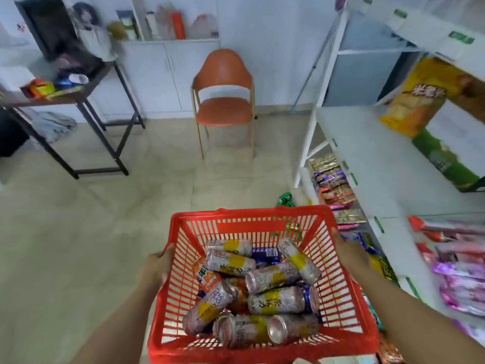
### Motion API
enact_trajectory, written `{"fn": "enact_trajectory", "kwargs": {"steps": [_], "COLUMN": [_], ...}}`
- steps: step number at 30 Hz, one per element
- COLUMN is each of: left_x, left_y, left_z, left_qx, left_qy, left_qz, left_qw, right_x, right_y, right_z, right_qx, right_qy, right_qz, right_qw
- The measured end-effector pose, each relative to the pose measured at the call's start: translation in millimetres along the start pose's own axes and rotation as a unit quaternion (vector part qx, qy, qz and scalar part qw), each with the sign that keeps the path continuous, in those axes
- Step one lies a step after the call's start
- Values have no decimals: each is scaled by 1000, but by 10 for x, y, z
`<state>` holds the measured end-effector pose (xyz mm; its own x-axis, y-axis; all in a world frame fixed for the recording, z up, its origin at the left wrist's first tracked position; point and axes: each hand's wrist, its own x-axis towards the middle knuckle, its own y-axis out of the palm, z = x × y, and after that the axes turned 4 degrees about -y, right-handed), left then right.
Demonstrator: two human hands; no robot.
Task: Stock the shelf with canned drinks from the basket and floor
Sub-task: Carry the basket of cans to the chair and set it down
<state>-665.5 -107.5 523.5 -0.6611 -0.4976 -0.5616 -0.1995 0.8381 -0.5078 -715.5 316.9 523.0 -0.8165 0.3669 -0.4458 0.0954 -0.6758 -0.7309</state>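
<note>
The white shelf [367, 143] stood to the right of the red basket, its tiers running from beside the basket's right wall away past its far corner. A dark table [78, 98], cluttered on top, stood well beyond the basket to the left. An orange chair [224, 101] stood well beyond the basket's far rim, against the white cabinets.

The red basket [249, 211] was carried at the bottom centre of the view, above the tiled floor. A big yellow bag [414, 98] leaned on a shelf tier up and to the right of the basket. Snack packets [333, 185] lay on the low tiers just beyond its far right corner.

Canned drinks [273, 300], mostly silver and yellow with some orange and blue ones, lay on their sides in a jumbled heap on the basket's bottom. The left hand [157, 264] gripped the basket's left rim, thumb hooked over the edge. The right hand [349, 254] clasped the right rim. A green can [284, 199] lay on the floor just behind the basket's far rim.
</note>
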Motion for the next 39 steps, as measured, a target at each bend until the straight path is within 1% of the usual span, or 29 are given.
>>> {"fn": "enact_trajectory", "kwargs": {"steps": [4,7,10,13,17,22,27,31,33,36,39], "left_x": [593,1005,1496,2016,2664,3544,4291,5027,5408,5927,6515], "left_y": [-28,-9,38,113,195,207,150,152,134,112,84], "left_z": [-616,-1116,-1542,-1893,-2380,-3055,-3721,-4334,-4679,-5144,-5645], "left_qx": [16,28,55,50,52,25,38,41,65,91,109], "left_qy": [1,3,4,-5,-21,-35,-37,-27,-21,-37,-24], "left_qz": [13,4,-10,-8,-13,-6,-2,-2,1,18,1], "left_qw": [1000,1000,998,999,998,999,999,999,998,995,994], "right_x": [418,907,1423,1964,2720,3511,4228,4814,5101,5537,6017], "right_y": [11,36,54,112,203,243,311,382,442,523,586], "right_z": [509,918,1371,1811,2337,3207,3923,4556,4832,5264,5744], "right_qx": [42,63,64,67,27,20,5,-11,-10,8,41], "right_qy": [6,3,-3,6,12,14,9,20,31,46,49], "right_qz": [-20,-29,-19,-6,21,9,5,25,29,28,20], "right_qw": [999,998,998,998,999,1000,1000,999,999,999,998]}}
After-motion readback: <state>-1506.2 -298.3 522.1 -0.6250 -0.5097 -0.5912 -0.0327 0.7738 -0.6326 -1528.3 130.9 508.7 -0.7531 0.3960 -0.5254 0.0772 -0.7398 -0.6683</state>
